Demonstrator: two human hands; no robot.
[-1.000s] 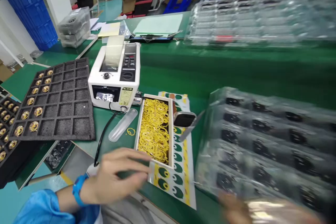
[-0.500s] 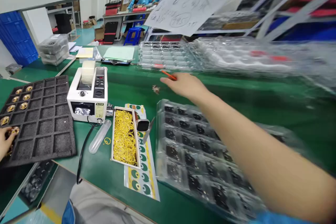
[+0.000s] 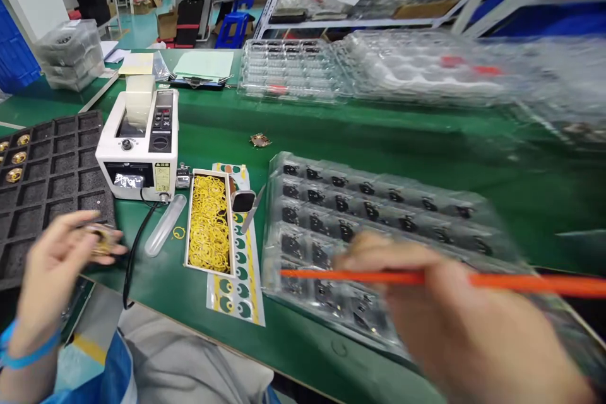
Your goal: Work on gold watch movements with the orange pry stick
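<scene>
My left hand (image 3: pixel 61 259) is lifted over the front right corner of the black foam tray (image 3: pixel 61 208), its fingers closed on a round gold-coloured part (image 3: pixel 101 241). In my right hand (image 3: pixel 440 303), close to the camera and blurred, is a thin orange stick-like tool (image 3: pixel 379 276) pointing left. That hand hovers over a clear plastic tray (image 3: pixel 350 202) with small black parts in its pockets. Several gold rounds (image 3: pixel 19 156) sit in the foam tray's left pockets. A small loose metal part (image 3: pixel 259 140) lies on the green table behind the clear tray.
A white tape dispenser (image 3: pixel 137 139) stands between the foam tray and a box of yellow rings (image 3: pixel 211 221). A sticker sheet (image 3: pixel 237 290), tweezers (image 3: pixel 253 208) and a clear tube (image 3: pixel 165 225) lie near. Stacked clear trays (image 3: pixel 288 69) and a clipboard (image 3: pixel 201 72) occupy the back.
My right hand has come back toward me from the far table with the orange tool. My left hand has moved right and lifted the gold part from the foam tray. The view has shifted.
</scene>
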